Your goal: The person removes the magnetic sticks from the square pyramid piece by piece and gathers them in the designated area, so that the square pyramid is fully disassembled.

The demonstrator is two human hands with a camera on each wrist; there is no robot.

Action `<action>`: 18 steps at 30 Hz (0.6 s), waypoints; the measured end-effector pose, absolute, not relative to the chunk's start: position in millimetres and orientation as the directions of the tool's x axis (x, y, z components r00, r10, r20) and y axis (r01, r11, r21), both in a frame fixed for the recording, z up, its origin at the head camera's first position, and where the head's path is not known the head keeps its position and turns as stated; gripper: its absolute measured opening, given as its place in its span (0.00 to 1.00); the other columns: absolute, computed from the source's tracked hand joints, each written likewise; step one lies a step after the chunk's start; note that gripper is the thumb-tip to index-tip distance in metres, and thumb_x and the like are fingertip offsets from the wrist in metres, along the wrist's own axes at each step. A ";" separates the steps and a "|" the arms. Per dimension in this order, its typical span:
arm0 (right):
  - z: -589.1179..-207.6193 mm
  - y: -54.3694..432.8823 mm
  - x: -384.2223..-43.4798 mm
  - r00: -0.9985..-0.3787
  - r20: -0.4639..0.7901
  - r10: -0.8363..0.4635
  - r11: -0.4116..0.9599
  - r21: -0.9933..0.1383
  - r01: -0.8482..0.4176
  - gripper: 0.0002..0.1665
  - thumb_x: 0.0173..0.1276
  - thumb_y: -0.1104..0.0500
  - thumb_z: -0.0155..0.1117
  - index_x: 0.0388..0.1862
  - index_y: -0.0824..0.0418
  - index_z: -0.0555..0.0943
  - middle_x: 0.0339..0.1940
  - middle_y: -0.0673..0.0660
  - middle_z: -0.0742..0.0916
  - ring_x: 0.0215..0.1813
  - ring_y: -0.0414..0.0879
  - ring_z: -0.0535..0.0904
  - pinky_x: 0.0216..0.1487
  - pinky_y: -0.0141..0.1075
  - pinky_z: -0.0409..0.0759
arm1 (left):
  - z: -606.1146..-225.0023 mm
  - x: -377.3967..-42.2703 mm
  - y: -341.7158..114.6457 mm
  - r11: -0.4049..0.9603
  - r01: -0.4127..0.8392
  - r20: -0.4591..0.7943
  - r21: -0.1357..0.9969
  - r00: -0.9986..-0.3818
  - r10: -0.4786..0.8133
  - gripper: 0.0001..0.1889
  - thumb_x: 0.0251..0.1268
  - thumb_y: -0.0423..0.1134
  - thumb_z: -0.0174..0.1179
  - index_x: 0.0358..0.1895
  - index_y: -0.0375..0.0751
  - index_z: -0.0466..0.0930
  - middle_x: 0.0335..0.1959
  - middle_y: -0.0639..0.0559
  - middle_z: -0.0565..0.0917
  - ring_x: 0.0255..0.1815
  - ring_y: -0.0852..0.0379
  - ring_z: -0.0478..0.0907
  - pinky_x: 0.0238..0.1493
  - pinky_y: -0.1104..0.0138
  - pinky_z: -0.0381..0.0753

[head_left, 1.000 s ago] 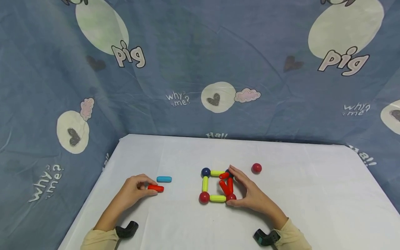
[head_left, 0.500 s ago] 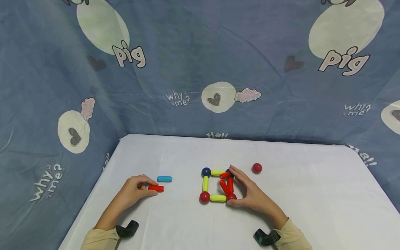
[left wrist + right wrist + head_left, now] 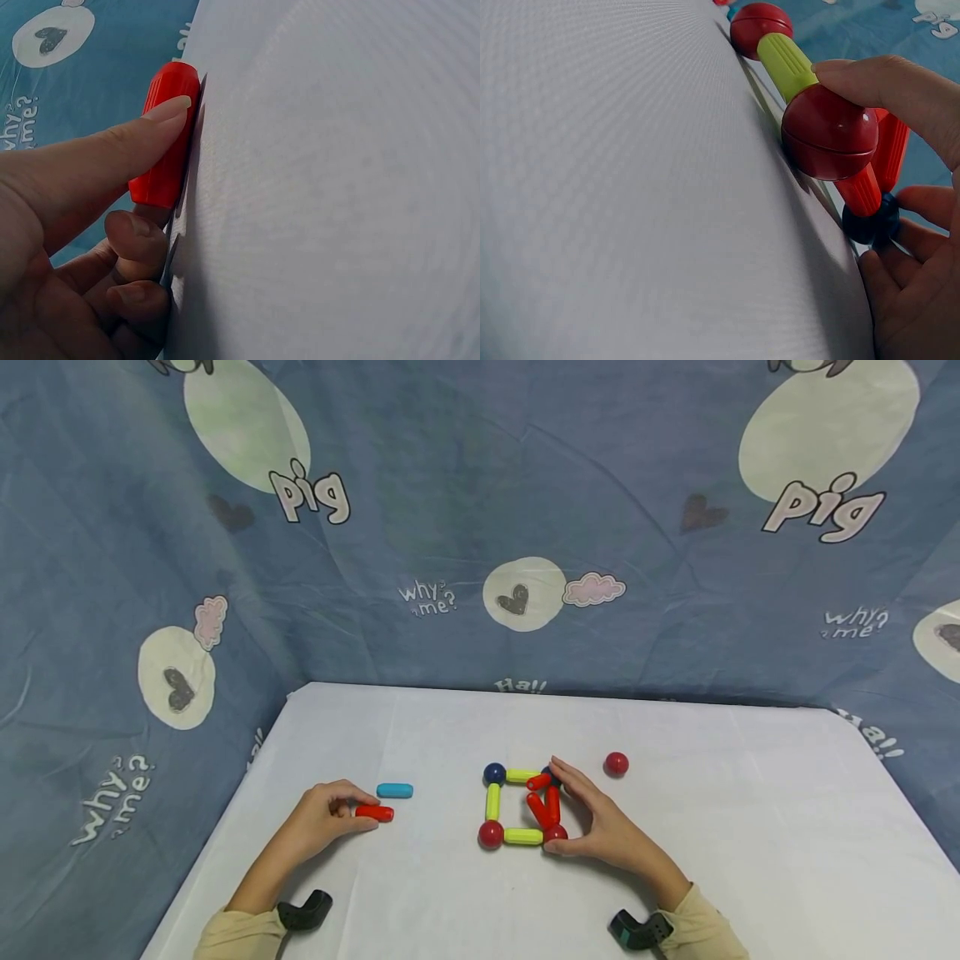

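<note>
As left fingers [image 3: 146, 141] pinch red rod [image 3: 375, 812], right fingers [image 3: 889, 81] grip square frame [image 3: 523, 836], ball-cornered

Counter [image 3: 750, 827]: white surface. Blue cloth [image 3: 420, 485] behind it and along its left side, creased. Prints on cloth: "pig" lettering [image 3: 825, 508], "why me?" lettering [image 3: 427, 597], pale ovals [image 3: 247, 427], dark hearts [image 3: 513, 600], pink clouds [image 3: 595, 588]. "Ha!!" lettering [image 3: 521, 686] near the counter's far edge.

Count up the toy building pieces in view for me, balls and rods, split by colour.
Red balls: 3
Dark blue balls: 2
Yellow-green rods: 3
Red rods: 4, including one in the left hand
Light blue rod: 1
Total visible: 13
</note>
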State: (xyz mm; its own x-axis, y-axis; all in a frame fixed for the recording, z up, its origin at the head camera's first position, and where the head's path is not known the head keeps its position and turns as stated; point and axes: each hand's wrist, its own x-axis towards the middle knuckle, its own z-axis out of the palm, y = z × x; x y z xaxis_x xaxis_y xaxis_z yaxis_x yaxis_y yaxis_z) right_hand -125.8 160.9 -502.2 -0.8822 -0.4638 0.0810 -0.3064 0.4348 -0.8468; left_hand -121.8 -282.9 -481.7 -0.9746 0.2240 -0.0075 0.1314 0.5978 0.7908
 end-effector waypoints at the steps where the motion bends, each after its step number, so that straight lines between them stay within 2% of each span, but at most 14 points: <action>1: -502.4 161.1 -125.8 -0.882 0.082 -0.464 0.434 -0.847 -0.308 0.64 0.51 0.46 0.85 0.83 0.54 0.61 0.85 0.55 0.63 0.85 0.55 0.58 0.77 0.56 0.62 | -481.6 -121.8 -282.7 0.598 0.130 -0.008 0.791 -0.975 0.223 0.15 0.54 0.37 0.78 0.45 0.39 0.90 0.29 0.51 0.81 0.23 0.67 0.70 0.27 0.71 0.72; 18: -502.2 161.1 -125.8 -0.883 0.077 -0.463 0.435 -0.848 -0.302 0.64 0.52 0.46 0.85 0.83 0.54 0.61 0.85 0.55 0.63 0.85 0.55 0.59 0.77 0.57 0.63 | -480.8 -122.6 -282.5 0.595 0.113 -0.031 0.796 -0.974 0.225 0.16 0.54 0.36 0.78 0.46 0.37 0.89 0.29 0.50 0.80 0.23 0.66 0.70 0.27 0.71 0.71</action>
State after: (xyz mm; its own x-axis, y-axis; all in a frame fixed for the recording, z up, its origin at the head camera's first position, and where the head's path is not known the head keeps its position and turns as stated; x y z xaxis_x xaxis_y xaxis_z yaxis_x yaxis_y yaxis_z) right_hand -125.8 161.1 -502.2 -0.8829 -0.4632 0.0768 -0.3020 0.4350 -0.8482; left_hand -122.6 -282.5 -480.8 -0.9738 0.2253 -0.0308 0.1125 0.5950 0.7958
